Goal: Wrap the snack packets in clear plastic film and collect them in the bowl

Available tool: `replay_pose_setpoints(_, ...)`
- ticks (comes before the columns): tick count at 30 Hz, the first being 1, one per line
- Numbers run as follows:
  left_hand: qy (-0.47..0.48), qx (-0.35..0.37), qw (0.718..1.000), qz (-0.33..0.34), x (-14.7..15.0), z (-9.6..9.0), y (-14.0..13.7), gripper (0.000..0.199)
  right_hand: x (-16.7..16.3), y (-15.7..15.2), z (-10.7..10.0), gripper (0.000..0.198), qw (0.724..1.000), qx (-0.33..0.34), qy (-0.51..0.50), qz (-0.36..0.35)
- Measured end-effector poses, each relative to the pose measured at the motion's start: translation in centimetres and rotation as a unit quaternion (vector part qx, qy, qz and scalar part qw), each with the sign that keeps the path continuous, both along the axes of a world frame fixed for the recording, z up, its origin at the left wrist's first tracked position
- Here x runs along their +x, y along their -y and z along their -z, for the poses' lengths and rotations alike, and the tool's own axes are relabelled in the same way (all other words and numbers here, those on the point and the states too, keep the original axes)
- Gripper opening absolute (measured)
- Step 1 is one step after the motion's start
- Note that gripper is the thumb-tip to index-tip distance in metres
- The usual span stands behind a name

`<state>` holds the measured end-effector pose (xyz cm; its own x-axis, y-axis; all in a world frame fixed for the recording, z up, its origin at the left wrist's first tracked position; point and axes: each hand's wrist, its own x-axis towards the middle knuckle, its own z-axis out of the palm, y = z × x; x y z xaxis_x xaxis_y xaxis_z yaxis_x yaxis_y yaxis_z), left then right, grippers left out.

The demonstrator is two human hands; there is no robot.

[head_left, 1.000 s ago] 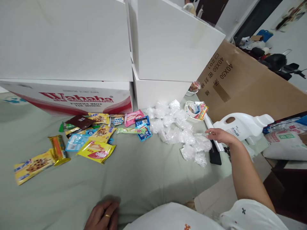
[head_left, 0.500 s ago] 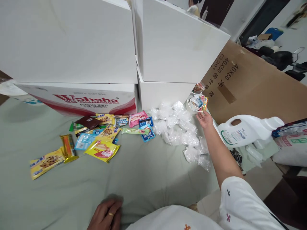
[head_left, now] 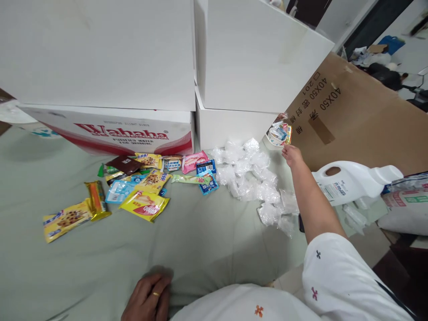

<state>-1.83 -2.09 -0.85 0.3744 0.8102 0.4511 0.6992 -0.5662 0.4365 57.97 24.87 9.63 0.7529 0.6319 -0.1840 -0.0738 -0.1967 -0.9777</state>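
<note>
My right hand (head_left: 292,156) reaches out to a small white tub (head_left: 274,141), its fingers drawn together just beside the rim. Whatever they hold, if anything, is too small to make out. Colourful wrapped packets (head_left: 287,133) fill the tub. Near the bottom edge, my left hand (head_left: 147,296) rests on the green sheet with its fingers curled and nothing visible in them. Clear crinkled plastic packets (head_left: 245,174) lie in a heap left of my right forearm. Farther left are snack packs, among them a yellow wafer pack (head_left: 145,205) and a pink pack (head_left: 195,162).
White boxes (head_left: 254,58) stand stacked at the back, above a Wahaha carton (head_left: 127,133). A large brown cardboard sheet (head_left: 361,120) leans at the right. Beside my forearm lies a white jug (head_left: 361,180). The green sheet (head_left: 207,240) covers the surface.
My right hand has turned from palm up with fingers spread under the tub's edge to fingers drawn together beside it. The view has shifted slightly; my left hand stays put.
</note>
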Motion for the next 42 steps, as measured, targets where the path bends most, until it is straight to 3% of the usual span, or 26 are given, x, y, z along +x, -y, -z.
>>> replay_pose_setpoints(3, 0.014, -0.004, 1.0, -0.002, 0.1, -0.1, 0.0, 0.016, -0.5, 3.9, -1.8, 0.017, 0.996, 0.034, 0.067, -0.048)
replay_pose_setpoints(6, 0.03, -0.002, 1.0, -0.002, 0.3, -0.2, 0.0, 0.017, -1.1, 8.4, -2.8, 0.02, 0.974, -0.018, 0.18, -0.136)
replay_pose_setpoints(9, 0.038, -0.012, 0.999, -0.007, 0.6, -0.5, 0.1, 0.017, -2.7, 11.2, -2.1, 0.024, 0.91, -0.121, 0.313, -0.243)
replay_pose_setpoints(12, 0.045, -0.028, 0.998, -0.019, 0.8, -0.8, 0.3, 0.018, -4.8, 12.1, -0.9, 0.033, 0.828, -0.151, 0.428, -0.33)
replay_pose_setpoints(14, 0.06, -0.037, 0.997, -0.022, 0.9, -0.9, 0.4, 0.019, -5.9, 12.3, -0.6, 0.023, 0.811, -0.147, 0.466, -0.321)
replay_pose_setpoints(15, 0.072, -0.042, 0.996, -0.022, 0.8, -1.0, 0.5, 0.02, -6.3, 12.5, -0.7, 0.017, 0.816, -0.14, 0.478, -0.295)
replay_pose_setpoints(17, 0.109, -0.061, 0.992, -0.032, 0.6, -1.1, 0.6, 0.022, -7.1, 13.5, -1.3, 0.015, 0.849, -0.091, 0.475, -0.21)
replay_pose_setpoints(20, 0.188, -0.105, 0.973, -0.086, 0.8, -2.1, 0.7, 0.019, -9.9, 16.4, -2.1, 0.022, 0.939, 0.059, 0.33, -0.074)
replay_pose_setpoints(22, 0.253, -0.162, 0.947, -0.112, 1.9, -3.4, 0.7, 0.019, -13.8, 18.9, -1.7, 0.029, 0.976, 0.131, 0.159, -0.067)
replay_pose_setpoints(24, 0.33, -0.273, 0.898, -0.098, 3.7, -5.2, 0.5, 0.028, -18.7, 21.3, -0.5, 0.032, 0.982, 0.139, 0.032, -0.12)
replay_pose_setpoints(25, 0.376, -0.35, 0.855, -0.076, 4.9, -6.1, 0.2, 0.034, -21.3, 22.4, 0.3, 0.033, 0.981, 0.129, -0.006, -0.145)
replay_pose_setpoints(27, 0.476, -0.473, 0.74, -0.046, 7.6, -7.6, -0.5, 0.053, -26.1, 24.4, 1.8, 0.031, 0.973, 0.104, -0.041, -0.202)
replay_pose_setpoints(29, 0.542, -0.549, 0.636, -0.015, 9.9, -8.1, -1.4, 0.066, -29.7, 25.9, 2.9, 0.027, 0.957, 0.086, -0.041, -0.273)
replay_pose_setpoints(30, 0.561, -0.566, 0.603, 0.0, 10.8, -8.1, -1.9, 0.067, -30.8, 26.4, 3.2, 0.025, 0.948, 0.083, -0.038, -0.306)
replay_pose_setpoints(33, 0.611, -0.54, 0.577, -0.046, 12.1, -6.9, -3.0, 0.061, -31.9, 27.1, 3.4, 0.021, 0.938, 0.087, -0.054, -0.332)
replay_pose_setpoints(36, 0.627, -0.532, 0.563, -0.079, 11.7, -5.6, -3.2, 0.058, -30.7, 27.3, 3.3, 0.029, 0.954, 0.083, -0.148, -0.248)
replay_pose_setpoints(38, 0.631, -0.536, 0.554, -0.083, 11.1, -5.1, -3.1, 0.058, -29.7, 27.4, 3.4, 0.037, 0.95, 0.072, -0.233, -0.196)
replay_pose_setpoints(42, 0.614, -0.57, 0.541, -0.07, 10.4, -5.4, -2.4, 0.06, -29.2, 28.1, 3.8, 0.042, 0.941, 0.084, -0.282, -0.166)
